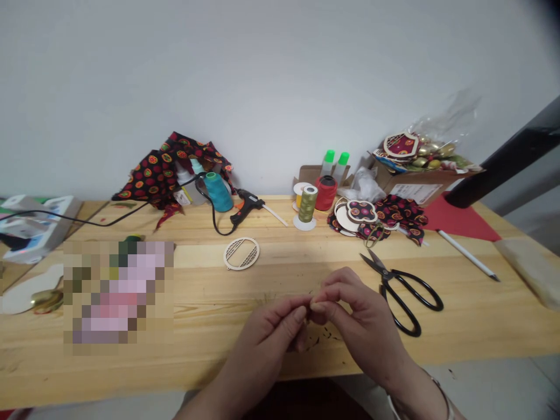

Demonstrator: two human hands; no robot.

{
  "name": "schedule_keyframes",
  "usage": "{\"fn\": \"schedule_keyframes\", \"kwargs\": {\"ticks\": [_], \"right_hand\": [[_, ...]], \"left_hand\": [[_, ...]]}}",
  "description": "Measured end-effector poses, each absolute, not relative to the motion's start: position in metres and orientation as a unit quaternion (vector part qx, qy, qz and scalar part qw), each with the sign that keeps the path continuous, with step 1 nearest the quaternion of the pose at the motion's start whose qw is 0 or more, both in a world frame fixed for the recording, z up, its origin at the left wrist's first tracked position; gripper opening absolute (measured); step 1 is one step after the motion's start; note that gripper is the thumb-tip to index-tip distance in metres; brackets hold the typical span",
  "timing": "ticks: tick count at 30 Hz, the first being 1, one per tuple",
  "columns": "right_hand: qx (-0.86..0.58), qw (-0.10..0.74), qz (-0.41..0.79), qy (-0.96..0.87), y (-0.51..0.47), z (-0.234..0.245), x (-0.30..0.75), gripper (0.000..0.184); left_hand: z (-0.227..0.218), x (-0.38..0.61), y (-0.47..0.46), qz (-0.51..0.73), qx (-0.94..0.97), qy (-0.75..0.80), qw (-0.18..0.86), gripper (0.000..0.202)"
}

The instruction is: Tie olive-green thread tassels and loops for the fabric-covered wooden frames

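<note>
Pale wooden workbench [481, 315] against a white wall fills my feed. Near the middle of its front edge both hands meet fingertip to fingertip: my left hand [275, 332] and right hand [365, 318] are each pinched on a tiny piece [311, 304] held between them, too small for me to identify or to judge its long axis. Black scissors [402, 289] lie just beside the right hand, blades pointing toward the back edge. A round wooden cutout [241, 253] sits farther back, left of the hands.

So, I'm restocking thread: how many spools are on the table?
4: teal spool by the glue gun; yellow spool, olive spool and red spool clustered by the cardboard box. Others may be hidden.
</note>
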State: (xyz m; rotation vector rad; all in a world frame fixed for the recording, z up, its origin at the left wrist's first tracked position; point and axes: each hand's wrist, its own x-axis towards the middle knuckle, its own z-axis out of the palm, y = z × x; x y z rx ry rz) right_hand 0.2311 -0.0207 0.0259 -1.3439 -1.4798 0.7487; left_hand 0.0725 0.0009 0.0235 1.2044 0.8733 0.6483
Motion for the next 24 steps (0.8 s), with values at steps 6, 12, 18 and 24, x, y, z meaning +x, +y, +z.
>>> {"fn": "schedule_keyframes", "kwargs": {"ticks": [6,12,18,24], "right_hand": [[-0.556,0.493,0.314,-0.591,-0.017,0.023,0.234,0.015],[-0.553,0.488,0.32,-0.595,-0.014,0.024,0.233,0.016],[-0.531,0.508,0.323,-0.596,-0.012,0.027,0.227,0.017],[-0.516,0.504,0.352,-0.596,-0.014,0.019,0.222,0.023]], "left_hand": [[0.018,0.073,0.001,0.294,0.512,0.404,0.699,0.021],[0.014,0.071,0.001,0.29,0.516,0.44,0.675,0.023],[0.013,0.069,0.001,0.299,0.534,0.42,0.67,0.021],[0.003,0.064,-0.003,0.4,0.427,0.41,0.699,0.015]]}}
